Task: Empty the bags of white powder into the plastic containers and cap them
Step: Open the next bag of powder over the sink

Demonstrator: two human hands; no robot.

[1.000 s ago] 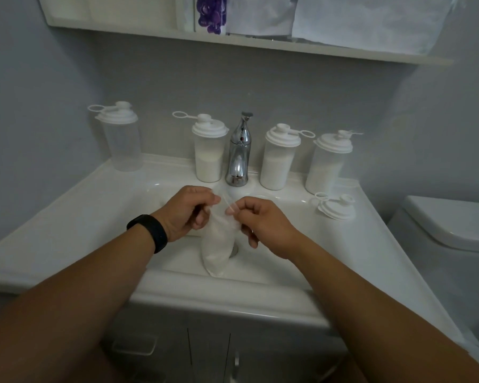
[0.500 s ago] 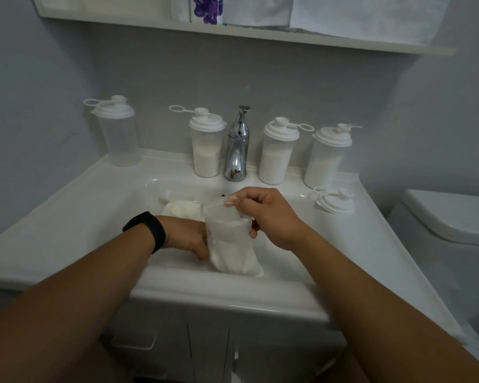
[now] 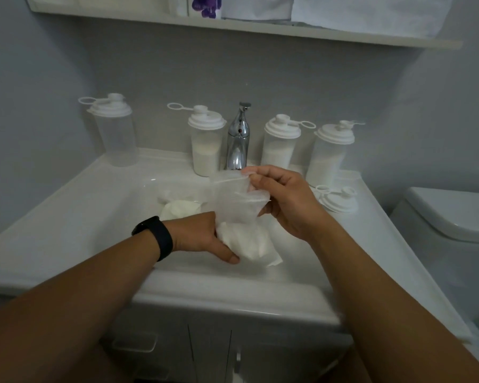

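**Bag opened, left hand drops to support its base**

Right hand (image 3: 285, 200) fingers pinch the top edge of the clear plastic bag of white powder (image 3: 242, 225), frame centre over the white sink (image 3: 67, 217). Left hand (image 3: 205, 239), a second ago at the top, now grips the bottom. Pouring is probably next; the empty clear capped container (image 3: 116, 134), upper left, awaits.

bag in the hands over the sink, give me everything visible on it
The bag is thin clear plastic, crinkled, with white powder settled in its lower half and the top part see-through. It hangs roughly upright over the sink basin. The right hand pinches its top edge; the left hand has its grip round the powder-filled bottom. The top looks pulled apart, but whether it is fully open cannot be told. Its lower corner sticks out towards the sink's front rim.
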